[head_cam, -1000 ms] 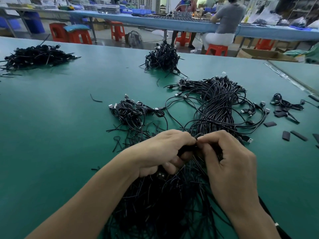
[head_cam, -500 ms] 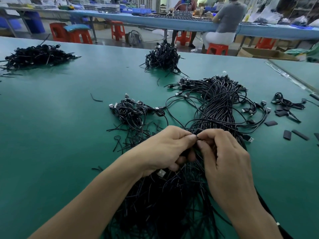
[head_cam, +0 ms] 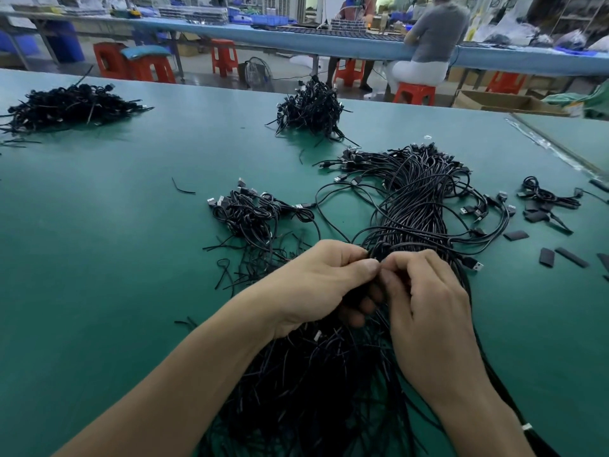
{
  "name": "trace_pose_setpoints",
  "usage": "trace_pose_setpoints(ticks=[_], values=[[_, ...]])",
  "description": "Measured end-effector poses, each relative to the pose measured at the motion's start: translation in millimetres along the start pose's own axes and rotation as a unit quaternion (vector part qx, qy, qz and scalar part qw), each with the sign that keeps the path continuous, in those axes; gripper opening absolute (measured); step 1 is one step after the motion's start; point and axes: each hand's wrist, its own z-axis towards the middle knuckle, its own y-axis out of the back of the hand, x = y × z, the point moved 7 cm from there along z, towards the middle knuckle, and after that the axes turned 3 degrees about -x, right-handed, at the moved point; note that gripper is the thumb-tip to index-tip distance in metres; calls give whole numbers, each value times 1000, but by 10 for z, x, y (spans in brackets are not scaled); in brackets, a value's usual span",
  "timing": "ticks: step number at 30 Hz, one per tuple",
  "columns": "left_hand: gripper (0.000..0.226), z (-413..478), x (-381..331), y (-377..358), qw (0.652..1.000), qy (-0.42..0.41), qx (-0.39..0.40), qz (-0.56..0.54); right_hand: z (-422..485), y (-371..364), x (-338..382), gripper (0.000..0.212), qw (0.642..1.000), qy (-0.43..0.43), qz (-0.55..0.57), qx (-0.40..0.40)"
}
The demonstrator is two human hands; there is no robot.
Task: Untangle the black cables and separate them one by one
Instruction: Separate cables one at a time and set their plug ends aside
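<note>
The green bench [head_cam: 99,258] carries a long bundle [head_cam: 412,199] of thin black cables, plugs splayed at its far end. Beyond the bundle, off the bench, stands a box [head_cam: 494,102], contents unseen. Left of the bundle lies a heap [head_cam: 253,216]. At the bundle's middle the left hand [head_cam: 316,288] and right hand [head_cam: 425,301] meet, fingers curled, pinching strands. Short strips [head_cam: 547,257] lie right of it.

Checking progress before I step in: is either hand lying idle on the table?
No, the left hand and the right hand both pinch strands of the black cable bundle where their fingertips meet.
</note>
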Motion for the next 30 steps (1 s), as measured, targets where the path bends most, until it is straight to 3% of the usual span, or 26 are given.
trace_pose_setpoints(ticks=[6, 10, 12, 16, 19, 22, 25, 27, 30], values=[[11, 9, -159, 125, 972, -151, -115, 138, -10, -11, -114, 17, 981, -111, 158, -28], [26, -127, -342, 133, 892, -274, -209, 292, -1, -49, -178, 25, 933, -181, 309, -31], [28, -158, -394, 74, 875, -312, -195, 315, -10, -87, -216, 33, 906, -210, 366, -18], [35, -182, -421, 39, 883, -336, -163, 286, -35, -199, -326, 34, 848, -267, 458, -3], [30, -148, -393, 59, 900, -314, -160, 257, -8, -204, -267, 16, 855, -232, 464, 0], [13, -117, -361, 76, 900, -295, -175, 270, 3, -166, -257, 14, 869, -217, 445, -6], [29, -104, -333, 190, 902, -282, -210, 249, 1, -104, -271, 31, 908, -185, 376, -8], [30, -104, -323, 280, 899, -273, -240, 243, 7, -88, -230, 29, 921, -164, 354, -10], [25, -86, -285, 309, 901, -250, -256, 244, -7, -139, -113, 17, 913, -146, 381, 6]])
